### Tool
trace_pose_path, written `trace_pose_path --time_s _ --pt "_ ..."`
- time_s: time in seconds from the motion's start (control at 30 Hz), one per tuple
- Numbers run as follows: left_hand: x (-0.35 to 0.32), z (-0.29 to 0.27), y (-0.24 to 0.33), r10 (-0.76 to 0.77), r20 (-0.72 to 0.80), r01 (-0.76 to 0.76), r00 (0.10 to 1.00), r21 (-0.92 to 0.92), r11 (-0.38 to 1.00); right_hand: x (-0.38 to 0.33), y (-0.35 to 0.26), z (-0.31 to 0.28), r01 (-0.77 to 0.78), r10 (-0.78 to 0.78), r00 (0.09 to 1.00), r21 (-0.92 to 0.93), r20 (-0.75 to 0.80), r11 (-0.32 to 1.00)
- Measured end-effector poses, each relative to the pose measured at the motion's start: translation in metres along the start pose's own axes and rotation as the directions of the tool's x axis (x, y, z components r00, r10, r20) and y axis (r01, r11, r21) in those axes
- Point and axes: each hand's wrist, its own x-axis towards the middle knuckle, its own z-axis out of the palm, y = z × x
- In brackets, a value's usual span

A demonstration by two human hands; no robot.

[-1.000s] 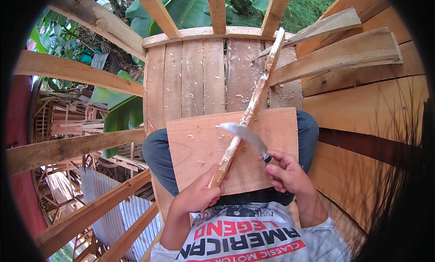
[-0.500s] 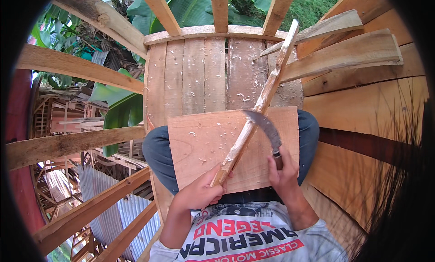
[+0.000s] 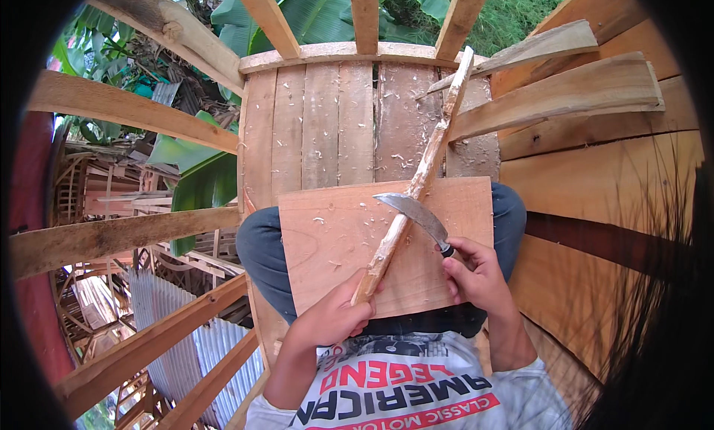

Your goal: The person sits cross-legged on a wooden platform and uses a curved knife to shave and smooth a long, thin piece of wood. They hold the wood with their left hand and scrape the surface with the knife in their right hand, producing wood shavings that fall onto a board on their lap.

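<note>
A long, partly peeled wooden stick (image 3: 429, 167) slants up and to the right across my lap. My left hand (image 3: 335, 309) is closed around its lower end. In my right hand (image 3: 476, 275) is the dark handle of a sickle (image 3: 420, 216), its curved blade lying across the stick at about mid-length, with the tip pointing left. Under both, a flat wooden board (image 3: 320, 244) rests on my crossed legs. A few pale shavings are scattered on the board.
Beyond my legs, a plank floor (image 3: 320, 125) is strewn with shavings. Two rough wood pieces (image 3: 558, 95) lean at the far right beside the plank wall (image 3: 602, 173). Slatted rails (image 3: 126, 233) stand at left, with corrugated metal sheets (image 3: 167, 326) below.
The sickle blade has come down the stick toward me and turned flatter. The stick's far end has swung slightly left and lower. My left hand keeps its hold.
</note>
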Motion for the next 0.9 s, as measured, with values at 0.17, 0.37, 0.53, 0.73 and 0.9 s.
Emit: trace_pose_path --time_s 0.17,0.37,0.53,0.73,0.9 --pt "0.002 -0.002 0.002 -0.031 0.03 0.033 0.999 -0.07 0.997 0.004 0.016 0.005 0.337 -0.635 0.76 -0.751 -0.14 0.568" --pt "0.001 -0.003 -0.001 -0.033 0.024 0.033 0.999 -0.028 0.999 0.005 0.012 -0.018 0.315 -0.523 0.773 -0.499 -0.358 0.807" --pt "0.001 -0.002 0.009 -0.065 0.04 0.065 0.997 0.0 0.998 -0.009 -0.001 0.003 0.314 -0.417 0.908 -0.593 -0.041 0.742" --pt "-0.003 0.004 -0.003 -0.03 0.148 0.08 0.988 -0.349 0.934 -0.008 -0.019 0.021 0.432 -0.485 0.858 -0.747 0.169 0.505" --pt "-0.004 0.007 -0.007 -0.024 0.124 0.058 0.992 -0.279 0.958 -0.002 -0.019 0.014 0.193 -0.297 0.952 -0.896 0.073 0.4"
